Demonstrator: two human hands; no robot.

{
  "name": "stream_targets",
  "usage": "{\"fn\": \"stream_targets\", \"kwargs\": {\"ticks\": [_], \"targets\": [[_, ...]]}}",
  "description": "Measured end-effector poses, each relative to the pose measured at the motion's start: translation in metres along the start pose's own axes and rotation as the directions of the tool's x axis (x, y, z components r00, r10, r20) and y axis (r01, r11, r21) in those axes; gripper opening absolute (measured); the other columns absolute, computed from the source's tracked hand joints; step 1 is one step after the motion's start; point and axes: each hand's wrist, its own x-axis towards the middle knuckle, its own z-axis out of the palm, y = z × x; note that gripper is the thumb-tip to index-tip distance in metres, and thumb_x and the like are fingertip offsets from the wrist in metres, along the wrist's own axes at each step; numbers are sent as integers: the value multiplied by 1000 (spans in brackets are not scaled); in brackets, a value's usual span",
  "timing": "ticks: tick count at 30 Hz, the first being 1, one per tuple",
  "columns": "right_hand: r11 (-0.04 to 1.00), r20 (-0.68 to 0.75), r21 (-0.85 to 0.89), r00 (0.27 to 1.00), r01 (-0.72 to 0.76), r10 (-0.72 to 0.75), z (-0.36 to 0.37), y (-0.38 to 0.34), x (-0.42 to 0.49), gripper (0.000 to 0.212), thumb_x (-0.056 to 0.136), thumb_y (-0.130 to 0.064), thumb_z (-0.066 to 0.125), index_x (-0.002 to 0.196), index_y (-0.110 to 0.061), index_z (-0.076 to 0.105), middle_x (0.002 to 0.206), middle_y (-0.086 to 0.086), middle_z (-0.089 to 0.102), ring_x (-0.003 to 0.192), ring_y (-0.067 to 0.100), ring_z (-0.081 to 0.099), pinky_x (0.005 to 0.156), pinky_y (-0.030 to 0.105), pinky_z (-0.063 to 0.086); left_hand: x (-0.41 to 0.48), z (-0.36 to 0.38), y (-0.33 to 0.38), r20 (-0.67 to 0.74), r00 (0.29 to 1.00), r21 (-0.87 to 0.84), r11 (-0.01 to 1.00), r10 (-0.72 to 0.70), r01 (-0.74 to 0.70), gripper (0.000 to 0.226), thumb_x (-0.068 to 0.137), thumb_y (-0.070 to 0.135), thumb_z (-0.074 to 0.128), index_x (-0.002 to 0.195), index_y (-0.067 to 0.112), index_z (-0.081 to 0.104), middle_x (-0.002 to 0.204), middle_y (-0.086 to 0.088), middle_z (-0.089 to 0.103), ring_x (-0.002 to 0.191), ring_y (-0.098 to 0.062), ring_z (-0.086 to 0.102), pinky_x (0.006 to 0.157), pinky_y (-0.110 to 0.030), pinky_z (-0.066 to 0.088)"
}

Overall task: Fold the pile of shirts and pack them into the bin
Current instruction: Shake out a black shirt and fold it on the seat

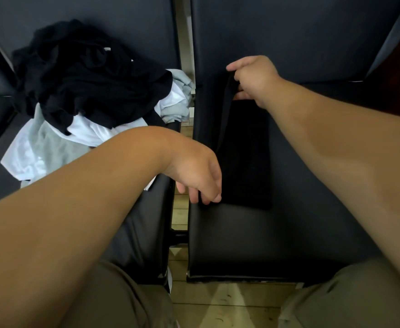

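The right fingers (pixel 238 79) are bent against the thumb and pinch the far edge of the black shirt (pixel 246 157), lifting it a little off the seat (pixel 253 240). The left fingers (pixel 194 197) curl downward at the shirt's near left corner. Black cloth on black upholstery makes the contact hard to read, but they seem to nip that corner rather than merely rest on it.

We judge the 2 holds to be a matched pair. The right hand (pixel 256 79) takes the far end of the shirt's left edge and the left hand (pixel 194 171) takes the near end, so the whole long edge can be carried over in 1 even sweep without sagging in the middle. The shirt is already narrowed to a long strip running away from the person, flat on the seat apart from the raised far edge. That suggests a lengthwise fold is under way and the crosswise folds are yet to come.

Left of the shirt, across a gap showing wooden floor (pixel 229 299), a second seat (pixel 147 221) carries the pile of shirts (pixel 83 79). It is a loose heap, black ones on top of white and pale grey ones. Keeping the pile well apart from the shirt leaves a bare, flat surface for folding, with the next garment within the left arm's reach.

No bin shows anywhere around the shirt, so we take packing to be some way off.
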Motion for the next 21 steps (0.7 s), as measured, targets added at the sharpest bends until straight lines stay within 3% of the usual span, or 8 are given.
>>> {"fn": "stream_targets", "kwargs": {"ticks": [2,7,10,13,16,18,21], "targets": [[999,17,46,1000,-21,21,3,0,-1,36,103,6,46,113,-13,76,114,12,62,93,34,70,61,36,65,5,0,-2,49,998,-18,999,-26,27,19,102,34,66,116,27,75,106,9,80,97,-7,76,90,-29,59],[979,70,195,996,-60,47,8,-1,3,34,106,4,49,134,-11,62,123,12,62,82,27,80,70,36,67,9,1,-7,221,962,-71,981,-160,180,25,107,38,58,116,19,71,103,-7,81,100,-23,79,98,-42,59],[979,31,189,996,-82,78,11,-3,5,26,107,1,47,123,-2,67,125,17,68,89,27,79,74,37,67,6,-1,-8,271,929,-65,959,-250,277,38,110,44,51,119,12,67,100,-12,81,99,-27,79,100,-45,58],[995,13,71,997,-76,76,8,-4,1,25,107,-3,47,108,-3,72,117,14,73,88,25,79,76,37,67,8,-1,-9,183,921,-78,929,-344,362,54,108,56,47,117,6,64,91,-11,81,91,-25,80,87,-38,60],[996,-2,-57,998,-65,65,1,-6,-9,29,106,-6,46,98,-6,74,110,12,74,87,24,78,73,37,67,21,2,-14,40,902,-232,874,-431,428,71,104,64,48,137,2,53,96,-15,76,87,-27,78,78,-38,61],[982,-27,-182,998,-54,50,-6,-6,-18,30,105,-9,47,100,-9,76,108,8,75,89,21,77,74,36,67,31,2,-16,-41,887,-349,838,-460,419,80,103,64,51,145,-3,45,107,-18,67,87,-27,78,76,-37,63],[877,-4,-480,1000,-17,17,-22,-1,-35,25,102,-15,51,108,-10,75,107,11,77,81,22,72,66,35,63,44,5,-20,-111,887,-422,829,-449,367,77,102,60,57,134,-9,52,108,-22,71,89,-29,78,76,-37,65]]}}
